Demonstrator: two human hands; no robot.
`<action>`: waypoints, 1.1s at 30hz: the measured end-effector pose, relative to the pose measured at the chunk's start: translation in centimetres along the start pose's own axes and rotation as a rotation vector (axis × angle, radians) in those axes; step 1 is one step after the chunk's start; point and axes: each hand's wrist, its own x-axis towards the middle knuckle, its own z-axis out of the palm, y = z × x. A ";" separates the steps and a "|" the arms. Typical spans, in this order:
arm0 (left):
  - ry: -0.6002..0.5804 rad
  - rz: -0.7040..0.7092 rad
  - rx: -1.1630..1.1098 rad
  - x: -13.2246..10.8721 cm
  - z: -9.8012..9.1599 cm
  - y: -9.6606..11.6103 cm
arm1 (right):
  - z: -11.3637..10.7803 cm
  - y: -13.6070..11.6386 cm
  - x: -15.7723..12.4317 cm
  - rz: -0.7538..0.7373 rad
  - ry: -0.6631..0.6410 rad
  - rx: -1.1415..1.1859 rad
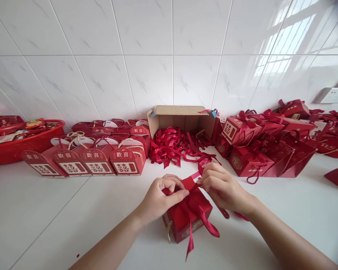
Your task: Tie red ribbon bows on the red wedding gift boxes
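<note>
A red gift box [178, 225] stands on the white surface in front of me, with a cream twisted-cord handle [169, 230] hanging at its left side. Red satin ribbon [204, 219] lies over its top, and two loose tails drape down the near side. My left hand [162, 195] is closed at the top left of the box, thumb and fingers pinching the ribbon there. On the other side of the box top, my right hand [224, 185] is closed with its fingertips on another part of the ribbon. The fingers partly hide where the ribbon crosses.
Red boxes [98, 163] with cord handles stand in rows at left, beside a red basin [42, 142] of small packets. An open cardboard box [183, 110] at the wall spills a ribbon pile [169, 144]. Ribboned boxes [250, 161] are stacked at right, below a wall socket [334, 95].
</note>
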 end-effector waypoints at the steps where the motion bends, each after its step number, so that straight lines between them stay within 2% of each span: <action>1: -0.012 0.010 0.005 0.0 -0.1 0.0 | 0.0 0.2 -0.1 -0.015 0.004 -0.009; 4: -0.043 0.034 0.024 0.0 -0.3 0.2 | 0.1 0.7 -0.2 -0.046 0.008 -0.031; 7: -0.056 0.052 0.044 0.0 -0.3 0.1 | 0.4 0.6 -0.2 -0.006 0.028 0.003; 10: -0.054 0.074 0.055 -0.1 -0.3 0.0 | 0.4 0.2 -0.1 0.169 0.016 0.093; 13: -0.054 0.082 0.055 -0.2 -0.2 -0.1 | 0.0 -0.3 0.0 0.375 -0.076 0.191; 17: -0.065 0.092 0.051 -0.1 -0.2 -0.3 | -0.3 -0.6 0.3 0.468 -0.194 0.311; 29: -0.077 0.127 0.035 -0.1 -0.1 -0.3 | 0.6 -2.3 0.8 0.743 -0.070 0.623; 33: -0.062 0.135 0.044 -0.1 0.0 -0.3 | 1.2 -2.7 0.8 0.738 -0.031 0.634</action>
